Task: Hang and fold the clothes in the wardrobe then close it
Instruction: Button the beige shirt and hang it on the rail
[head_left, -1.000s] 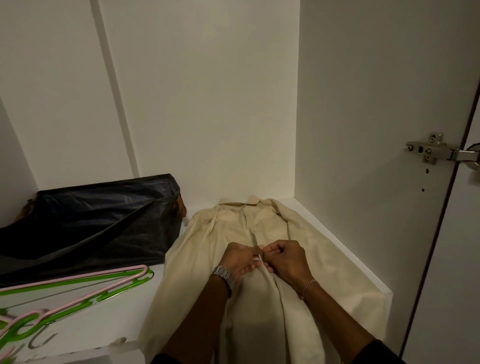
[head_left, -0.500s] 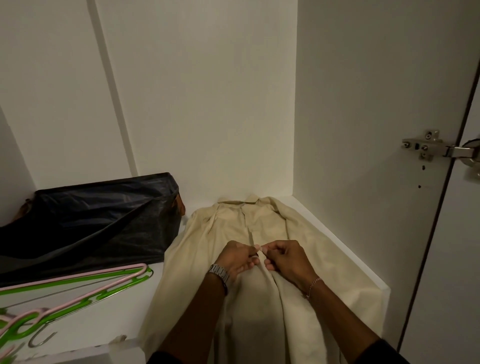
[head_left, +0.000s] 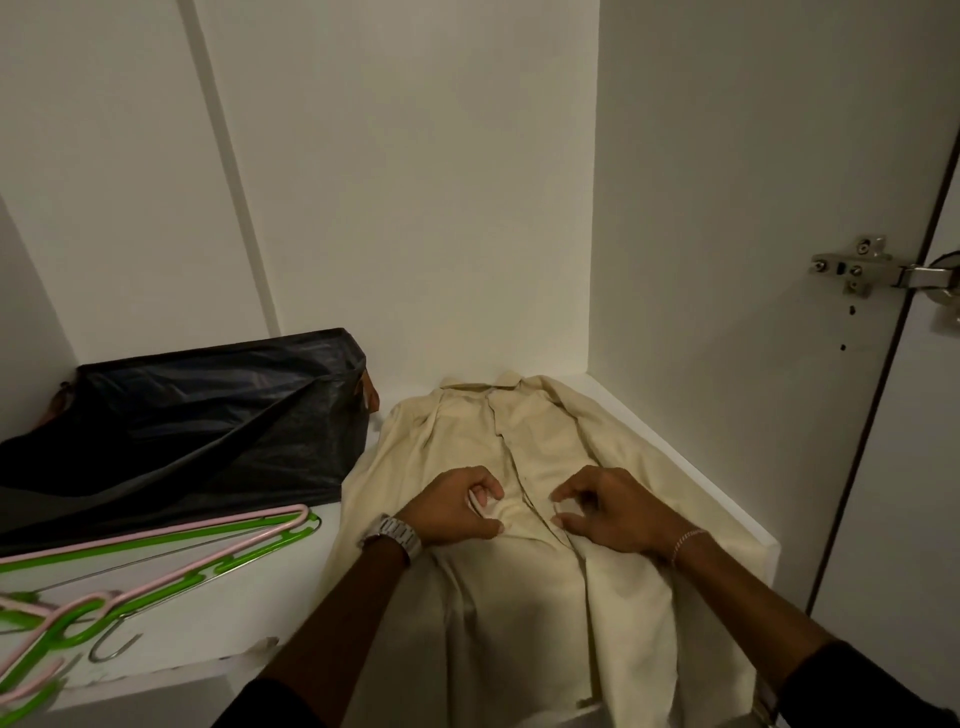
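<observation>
Head view: both hands (left (head_left: 457, 506), right (head_left: 610, 512)) on shirt (head_left: 519, 597)

Dim warm light, soft shadows, wide-angle bending at edges — slight blur

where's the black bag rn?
Head view, left side: the black bag lies on the wardrobe shelf against the back wall, left of the cream shirt, behind the hangers.

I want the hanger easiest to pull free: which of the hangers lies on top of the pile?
The pink hanger: its bar crosses over the green hangers beside the black bag.
</observation>
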